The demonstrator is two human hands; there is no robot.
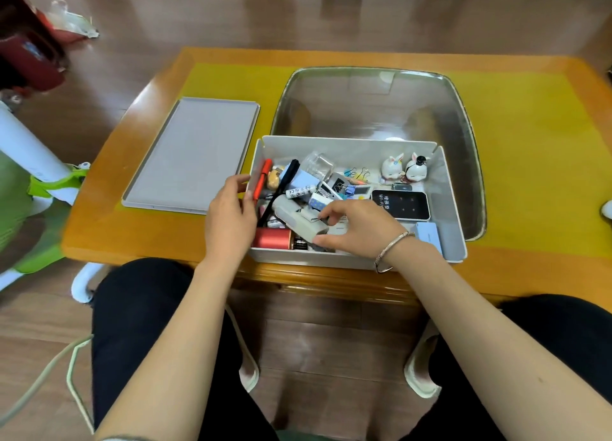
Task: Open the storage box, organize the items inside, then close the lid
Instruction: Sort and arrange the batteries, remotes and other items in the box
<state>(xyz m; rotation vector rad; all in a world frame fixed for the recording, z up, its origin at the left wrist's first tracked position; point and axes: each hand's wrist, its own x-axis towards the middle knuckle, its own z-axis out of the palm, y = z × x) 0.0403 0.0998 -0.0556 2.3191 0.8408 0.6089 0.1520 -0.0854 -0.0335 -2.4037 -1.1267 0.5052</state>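
Observation:
The white storage box (pixel 347 144) stands open near the table's front edge, crammed with small items. Its flat lid (pixel 195 155) lies on the table to the left. My left hand (pixel 230 215) rests against the box's left wall, fingers loosely curved beside a red pen (pixel 262 179). My right hand (pixel 359 227) reaches into the box, thumb and fingers curled round a cream-coloured device (pixel 296 215). Also inside are a red thread spool (pixel 272 238), a black device (pixel 400 203), two rabbit figurines (pixel 404 168), a small glass jar (pixel 318 165) and several binder clips.
A large shiny metal tray (pixel 374 102) lies behind the box on the yellow table mat (pixel 530 162). The wooden table's front edge (pixel 318 281) is just above my knees. A white and green stand (pixel 39 175) is on the floor to the left.

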